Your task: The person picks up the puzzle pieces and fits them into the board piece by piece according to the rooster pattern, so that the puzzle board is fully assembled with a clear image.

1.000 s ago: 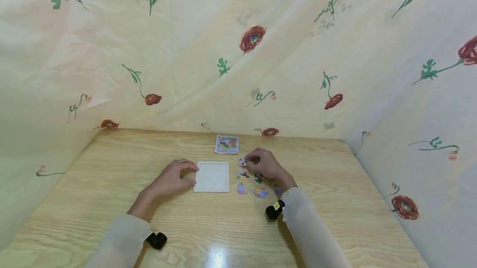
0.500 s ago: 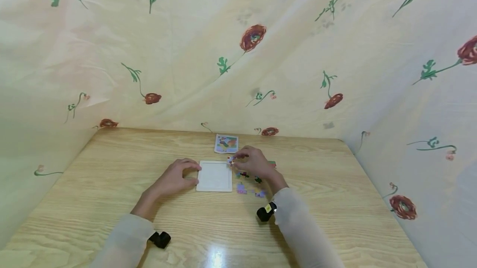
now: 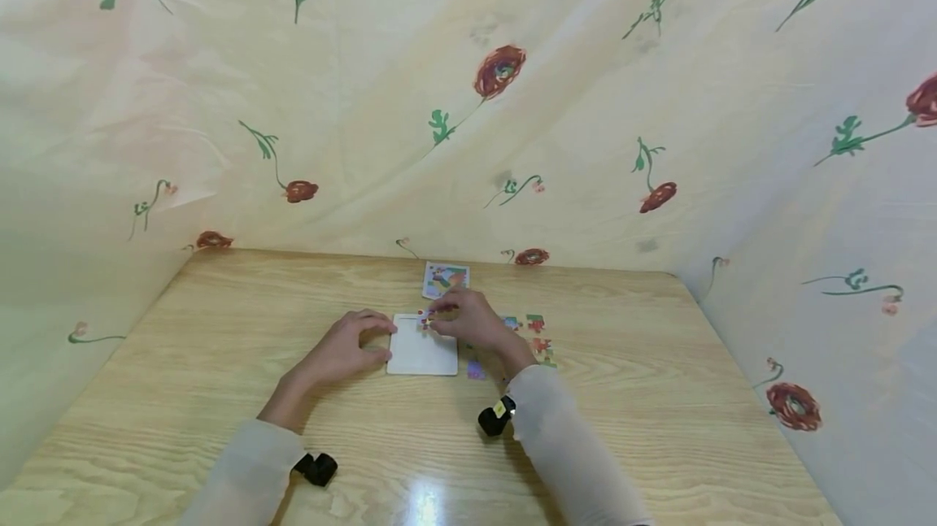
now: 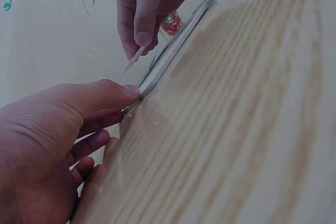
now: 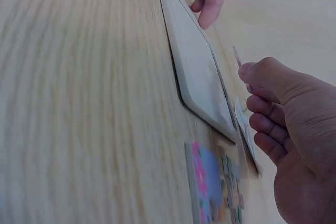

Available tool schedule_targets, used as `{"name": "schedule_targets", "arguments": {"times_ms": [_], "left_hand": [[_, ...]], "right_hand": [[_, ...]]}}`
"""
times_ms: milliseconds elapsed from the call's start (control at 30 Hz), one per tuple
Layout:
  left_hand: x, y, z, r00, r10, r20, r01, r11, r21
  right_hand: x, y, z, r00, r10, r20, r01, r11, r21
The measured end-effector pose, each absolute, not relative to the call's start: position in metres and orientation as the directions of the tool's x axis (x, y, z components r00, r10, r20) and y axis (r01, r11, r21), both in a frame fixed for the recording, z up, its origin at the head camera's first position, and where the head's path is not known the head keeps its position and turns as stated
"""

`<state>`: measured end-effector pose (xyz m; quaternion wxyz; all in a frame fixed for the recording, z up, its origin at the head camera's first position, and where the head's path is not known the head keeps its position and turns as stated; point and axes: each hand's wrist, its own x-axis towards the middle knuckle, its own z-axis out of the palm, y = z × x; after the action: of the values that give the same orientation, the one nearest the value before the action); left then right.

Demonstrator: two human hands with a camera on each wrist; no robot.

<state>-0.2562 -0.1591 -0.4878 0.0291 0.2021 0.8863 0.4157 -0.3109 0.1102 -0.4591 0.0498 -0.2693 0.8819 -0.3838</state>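
Our left hand (image 3: 347, 349) holds a white square tray (image 3: 424, 356); our right hand (image 3: 471, 319) edge-pinches a multicoloured jigsaw piece (image 3: 424, 319), likely light and stiff.

In the head view, impossible to read the print on the puzzle piece (image 3: 424, 319) in the right hand (image 3: 472, 320). Impossible to see, behind that hand, the 1 o'clock corner of the white tray (image 3: 420, 353) and the 5 o'clock corner of the printed card (image 3: 443, 277), or to count the loose pieces (image 3: 536, 323) toward 3 o'clock, partly masked by the wrist (image 3: 516, 355). In the right wrist view, possible to see the left hand (image 3: 349, 349) only in part, cropped at 12 o'clock, and the loose pieces only blurred, at 6 o'clock.
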Motion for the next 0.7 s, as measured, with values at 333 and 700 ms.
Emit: {"name": "schedule_targets", "arguments": {"times_ms": [333,700], "left_hand": [[-0.256,-0.160,-0.487,-0.911,0.389,0.134,0.353,0.570,0.742],[-0.256,-0.161,-0.487,-0.909,0.395,0.133,0.356,0.570,0.740]], "right_hand": [[-0.315,0.087,-0.465,-0.841,-0.526,0.125,-0.473,0.602,-0.644],[-0.312,0.078,-0.470,-0.841,-0.533,0.098,-0.462,0.611,-0.643]]}}
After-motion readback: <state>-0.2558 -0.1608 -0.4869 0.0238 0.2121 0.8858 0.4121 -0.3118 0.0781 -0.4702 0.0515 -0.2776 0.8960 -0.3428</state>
